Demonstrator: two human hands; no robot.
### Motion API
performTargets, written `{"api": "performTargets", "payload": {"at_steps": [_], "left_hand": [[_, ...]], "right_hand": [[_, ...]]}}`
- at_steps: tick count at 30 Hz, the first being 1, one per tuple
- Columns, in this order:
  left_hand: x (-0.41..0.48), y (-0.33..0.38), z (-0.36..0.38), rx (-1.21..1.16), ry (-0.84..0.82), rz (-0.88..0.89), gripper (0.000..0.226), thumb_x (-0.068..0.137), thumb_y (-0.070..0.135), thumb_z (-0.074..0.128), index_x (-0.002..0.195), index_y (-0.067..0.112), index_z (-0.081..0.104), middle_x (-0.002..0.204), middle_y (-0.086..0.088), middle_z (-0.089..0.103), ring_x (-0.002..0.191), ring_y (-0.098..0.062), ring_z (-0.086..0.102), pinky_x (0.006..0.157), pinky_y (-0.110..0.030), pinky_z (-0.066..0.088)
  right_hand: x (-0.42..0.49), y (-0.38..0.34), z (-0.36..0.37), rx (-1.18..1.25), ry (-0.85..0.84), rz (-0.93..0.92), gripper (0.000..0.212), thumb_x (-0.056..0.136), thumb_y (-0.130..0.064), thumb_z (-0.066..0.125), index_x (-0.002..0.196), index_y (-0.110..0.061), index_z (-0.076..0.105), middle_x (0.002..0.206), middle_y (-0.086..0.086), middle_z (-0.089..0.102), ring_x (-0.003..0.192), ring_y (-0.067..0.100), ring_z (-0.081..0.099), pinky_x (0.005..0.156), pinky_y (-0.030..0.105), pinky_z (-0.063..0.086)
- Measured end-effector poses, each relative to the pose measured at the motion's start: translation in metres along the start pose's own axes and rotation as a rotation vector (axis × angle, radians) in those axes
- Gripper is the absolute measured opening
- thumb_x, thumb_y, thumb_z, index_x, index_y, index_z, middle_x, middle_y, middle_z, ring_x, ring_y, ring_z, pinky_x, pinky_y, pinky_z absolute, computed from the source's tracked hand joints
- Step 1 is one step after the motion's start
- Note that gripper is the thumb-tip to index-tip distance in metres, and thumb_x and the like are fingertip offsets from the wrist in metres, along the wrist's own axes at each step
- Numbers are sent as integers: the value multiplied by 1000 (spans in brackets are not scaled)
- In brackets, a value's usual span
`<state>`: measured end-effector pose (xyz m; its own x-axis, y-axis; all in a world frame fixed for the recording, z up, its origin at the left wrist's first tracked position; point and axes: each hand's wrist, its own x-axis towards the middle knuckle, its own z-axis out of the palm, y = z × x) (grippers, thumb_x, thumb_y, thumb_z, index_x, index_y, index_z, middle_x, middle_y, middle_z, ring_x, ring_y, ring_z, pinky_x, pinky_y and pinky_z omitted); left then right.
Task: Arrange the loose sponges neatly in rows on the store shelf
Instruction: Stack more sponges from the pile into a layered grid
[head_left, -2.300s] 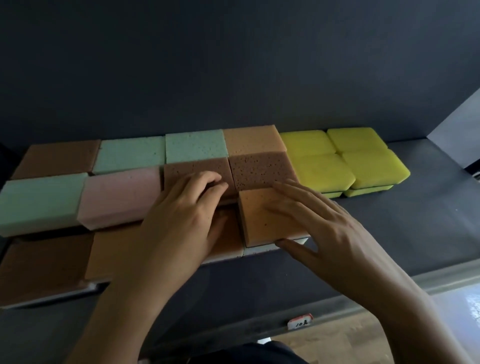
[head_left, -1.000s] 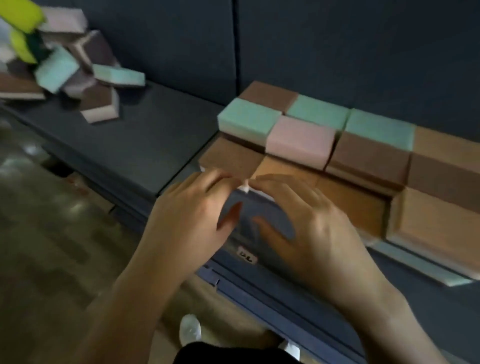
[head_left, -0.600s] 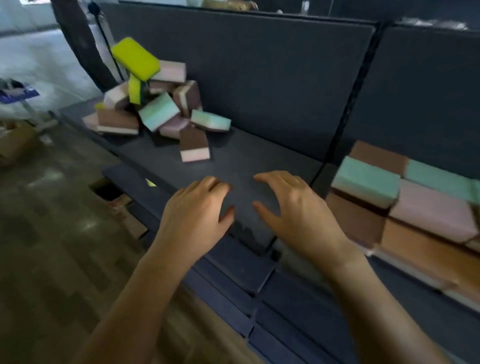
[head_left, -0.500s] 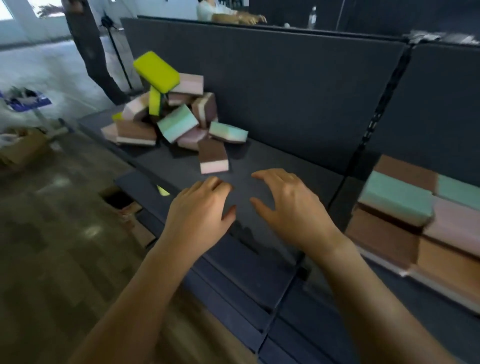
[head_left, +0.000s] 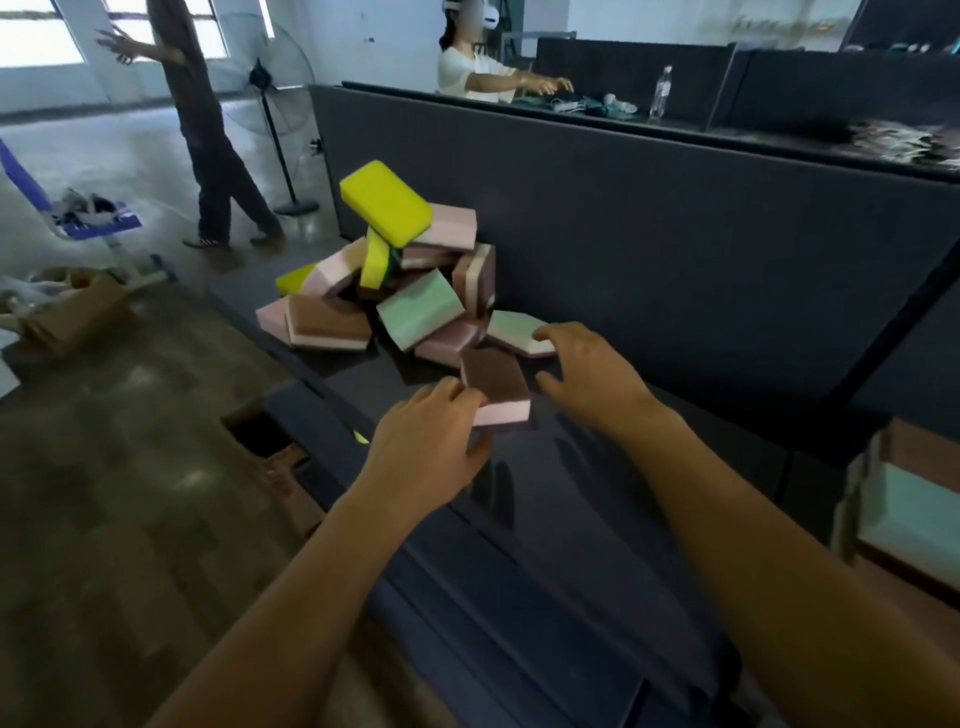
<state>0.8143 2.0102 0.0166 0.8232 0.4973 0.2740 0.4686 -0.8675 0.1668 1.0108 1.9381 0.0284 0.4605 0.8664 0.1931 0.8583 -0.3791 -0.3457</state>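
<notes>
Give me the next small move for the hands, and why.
Probably close both hands on the brown-topped sponge: it lies nearest of the pile, the left hand touches its left side, and the right hand is spread open at its right.

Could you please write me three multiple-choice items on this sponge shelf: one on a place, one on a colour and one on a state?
1. Where is the big yellow sponge?
A) on the floor
B) atop the loose pile
C) in the cardboard box

2. What colour is the top of the sponge at the left hand's fingertips?
A) brown
B) blue
C) yellow

3. How does that sponge lie?
A) standing on end
B) held up in the air
C) flat on the shelf

Answers:
1 B: it crowns the heap, above the pink and mint ones.
2 A: the brown-topped sponge shows a dark brown face over a pink base.
3 C: its pink base rests on the dark shelf, and no hand is lifting it.
</notes>
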Motion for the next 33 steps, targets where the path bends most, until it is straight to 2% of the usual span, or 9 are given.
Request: {"api": "performTargets", "payload": {"at_steps": [5,10,11,14,19,23,27,30,33], "left_hand": [[26,-3,10,0,-9,-36,41,93,50,53,125,24,55,122,4,54,109,-20,54,78,-32,45],[48,-3,19,23,-57,-97,52,92,62,44,131,28,46,130,6,49,114,-17,52,82,-31,45],[51,-3,21,25,-67,-113,54,92,64,43,132,27,45,130,5,48,113,-17,52,82,-31,45],[58,0,29,40,-89,-156,60,90,68,40,132,25,43,130,2,47,111,-18,54,80,-32,49],[73,8,41,30,-96,-244,68,88,74,31,130,21,42,132,-7,47,109,-24,55,78,-35,49],[87,20,51,77,-90,-278,87,82,82,30,130,11,43,132,-17,45,113,-33,52,78,-39,48],[93,28,65,0,-28,-172,53,83,50,65,111,7,52,115,-20,52,105,-40,53,73,-44,47],[89,26,68,-68,-17,-113,44,77,35,73,104,4,56,107,-22,56,95,-45,56,67,-45,46],[81,20,65,-117,-4,-63,47,72,31,74,107,4,57,115,-23,57,98,-44,57,71,-46,49]], "right_hand": [[45,32,11,62,-75,13,71,83,-8,65,148,-15,35,148,10,40,131,30,43,104,46,41],[84,44,14,78,-291,-120,90,86,-4,63,156,-27,12,164,0,9,151,20,4,122,44,15],[88,45,13,108,-347,-140,89,88,-6,63,156,-30,11,164,-3,8,151,19,4,122,44,14],[92,47,10,165,-388,-149,87,86,-15,66,154,-37,17,159,-3,25,143,22,28,115,45,30],[71,51,-7,36,-241,-41,83,77,-48,73,146,-41,27,132,1,38,121,27,37,101,47,37],[40,46,-18,0,-131,128,80,79,-50,72,145,-34,30,129,6,34,115,30,43,99,49,43],[18,36,-24,-75,-47,201,79,80,-54,68,146,-30,32,131,9,43,117,32,45,97,50,43],[13,29,-27,-96,-54,224,79,80,-54,68,146,-29,32,132,7,48,119,33,46,98,48,42],[8,20,-33,-113,-18,253,79,80,-53,69,146,-30,33,132,5,48,118,32,46,96,47,40]]}}
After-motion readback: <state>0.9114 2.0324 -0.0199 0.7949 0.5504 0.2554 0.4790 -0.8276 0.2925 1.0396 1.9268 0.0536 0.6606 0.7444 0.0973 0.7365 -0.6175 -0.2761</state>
